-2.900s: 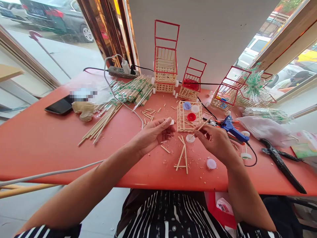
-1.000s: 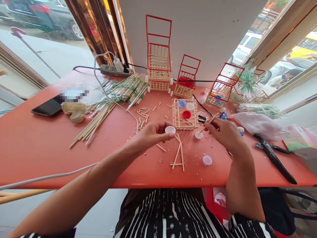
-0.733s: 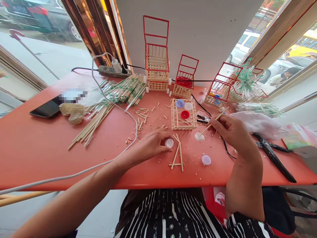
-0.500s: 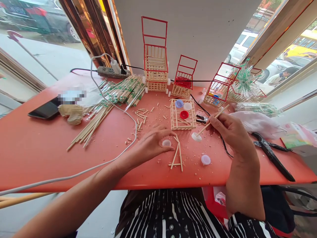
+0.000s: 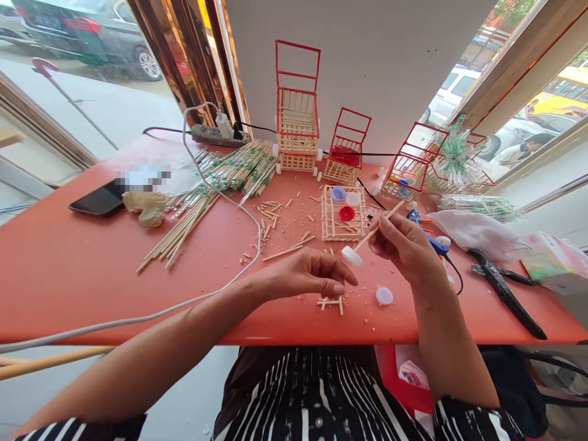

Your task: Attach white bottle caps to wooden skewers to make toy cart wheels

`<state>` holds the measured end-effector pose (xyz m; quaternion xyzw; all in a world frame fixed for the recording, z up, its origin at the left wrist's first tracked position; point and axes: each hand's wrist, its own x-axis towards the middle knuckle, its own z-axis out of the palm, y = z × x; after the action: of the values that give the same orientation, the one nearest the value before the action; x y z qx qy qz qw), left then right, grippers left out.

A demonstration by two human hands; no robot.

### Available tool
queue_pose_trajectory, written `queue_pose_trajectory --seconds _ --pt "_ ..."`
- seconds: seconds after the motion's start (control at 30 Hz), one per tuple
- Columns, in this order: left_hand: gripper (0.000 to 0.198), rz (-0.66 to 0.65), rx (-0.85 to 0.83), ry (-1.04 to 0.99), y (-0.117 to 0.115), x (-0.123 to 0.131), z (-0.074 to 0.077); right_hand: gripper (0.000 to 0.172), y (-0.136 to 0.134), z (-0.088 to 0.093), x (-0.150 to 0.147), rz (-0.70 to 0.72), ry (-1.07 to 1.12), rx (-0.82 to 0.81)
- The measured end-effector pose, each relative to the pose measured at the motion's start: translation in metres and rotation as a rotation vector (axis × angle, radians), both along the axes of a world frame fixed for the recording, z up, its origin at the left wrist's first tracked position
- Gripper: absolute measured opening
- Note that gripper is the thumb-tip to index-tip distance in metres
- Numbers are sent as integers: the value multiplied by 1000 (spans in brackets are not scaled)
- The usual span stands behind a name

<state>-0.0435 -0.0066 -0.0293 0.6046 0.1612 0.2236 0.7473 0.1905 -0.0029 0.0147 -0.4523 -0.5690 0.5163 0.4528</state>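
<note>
My right hand (image 5: 404,248) pinches a thin wooden stick (image 5: 377,226), held slanting over the table. At its lower end sits a white bottle cap (image 5: 351,256), tilted just off my left fingertips. My left hand (image 5: 316,274) hovers palm down, fingers loosely bent and thumb apart, with nothing seen in it. Beneath it, a small frame of sticks (image 5: 331,303) is mostly covered by the hand. A pale purple cap (image 5: 384,296) lies to the right. Beyond the hands, a stick crate (image 5: 326,220) has a purple, a white and a red cap (image 5: 346,213) on it.
Small stick carts with red handles (image 5: 297,122) stand along the wall. Bundled sticks (image 5: 239,168), a phone (image 5: 96,199) and a white cable (image 5: 206,297) lie left. To the right are a blue tool with a black cord (image 5: 437,245), a plastic bag (image 5: 478,229) and large black-handled cutters (image 5: 508,294).
My left hand has moved right, over the stick frame, and covers the clear cap's former place. The right hand has brought the stick and white cap slightly left; a blue corded tool now shows.
</note>
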Motion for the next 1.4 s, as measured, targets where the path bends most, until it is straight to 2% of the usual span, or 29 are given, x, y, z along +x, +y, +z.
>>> queue_pose_trajectory --seconds 0.1,0.23,0.37,0.57,0.67,0.73,0.83,0.93,1.03,1.1,1.13,1.2,1.3,1.4 --pt "42 60 76 5 -1 -6 2 43 5 1 3 -97 75 -5" --pt "39 187 2 -205 1 -14 8 43 13 2 12 -227 139 50" --pt "30 431 -15 -405 8 -23 23 41 16 4 25 -332 174 157" --pt "23 711 58 -497 20 -47 42 33 15 12 37 -451 158 245" --pt "24 929 69 -601 27 -63 50 30 14 15 39 -514 134 265" --pt "29 1088 112 -593 31 -75 54 29 14 15 40 -537 119 308" --pt "36 1269 173 -492 34 -91 57 28 13 14 42 -558 50 382" --pt "28 1439 338 -303 35 -101 54 28 10 15 46 -560 -41 422" --pt "19 1554 655 222 35 -104 50 27 7 16 51 -515 -103 381" --pt "28 1529 814 628 35 -102 47 29 6 17 53 -491 -184 350" --pt "34 1504 853 760 34 -100 46 32 6 17 54 -481 -240 344" --pt "35 1475 867 826 33 -94 44 37 6 17 55 -440 -361 336" --pt "30 1463 893 717 30 -87 42 41 6 15 56 -335 -562 320" --pt "38 1348 999 749 32 -86 36 40 7 12 57 -243 -799 293"
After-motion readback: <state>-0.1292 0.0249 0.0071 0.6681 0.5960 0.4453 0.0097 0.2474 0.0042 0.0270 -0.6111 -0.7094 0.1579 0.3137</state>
